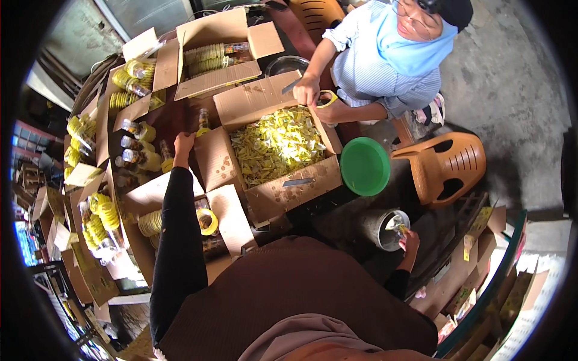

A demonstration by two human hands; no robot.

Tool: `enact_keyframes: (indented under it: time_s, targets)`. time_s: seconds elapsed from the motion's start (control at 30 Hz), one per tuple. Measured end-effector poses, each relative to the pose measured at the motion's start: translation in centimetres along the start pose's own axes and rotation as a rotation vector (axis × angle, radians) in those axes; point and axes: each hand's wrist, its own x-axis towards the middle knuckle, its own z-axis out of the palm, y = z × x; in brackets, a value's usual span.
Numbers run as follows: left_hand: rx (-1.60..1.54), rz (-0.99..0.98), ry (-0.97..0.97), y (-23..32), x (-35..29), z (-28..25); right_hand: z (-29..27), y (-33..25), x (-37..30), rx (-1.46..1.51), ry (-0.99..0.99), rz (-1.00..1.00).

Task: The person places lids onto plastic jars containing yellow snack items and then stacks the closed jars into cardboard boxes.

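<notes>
My left hand [184, 143] is at the end of an outstretched arm, fingers curled, beside a clear container with a yellow part [203, 122]. Whether it touches that container, or holds anything, is hard to make out. On the right, my right hand [410, 242] is closed at the rim of a pale bucket [374, 227]. Small yellow-and-white packets [396, 225] show at its fingertips, over the bucket's mouth. Between my arms stands an open cardboard box [226, 114] full of small yellow packets [277, 144]. A dark flat blade-like strip [299, 182] lies on its near flap.
Across the table a co-worker [385, 66] holds a yellow ring-shaped item [327, 99] beside the box. A green basin [365, 166] and an orange chair [448, 165] are at right. Open boxes [218, 89] with stacked yellow-rimmed containers crowd the left, with several clear jars [141, 157].
</notes>
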Motion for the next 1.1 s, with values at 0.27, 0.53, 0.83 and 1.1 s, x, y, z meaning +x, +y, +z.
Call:
enact_keyframes:
  time_s: [0.27, 0.53, 0.83, 1.1]
  targets:
    - [-0.195, 0.513, 0.122, 10.5, -5.5, -4.1, 6.8, -6.7, -6.0, 0.274, -0.692, -0.190]
    - [-0.451, 0.693, -0.437, 19.1, -24.0, -1.2, 19.0, -14.8, -14.0, 0.528, -1.197, -0.121]
    - [-1.183, 0.054, -0.689, 20.9, -34.1, -0.3, 26.9, -16.7, -19.6, 0.315, -1.624, -0.096]
    - [-1.236, 0.037, -0.111, 18.3, -33.8, -3.4, 30.2, -16.5, -16.5, -0.216, -1.073, -1.342]
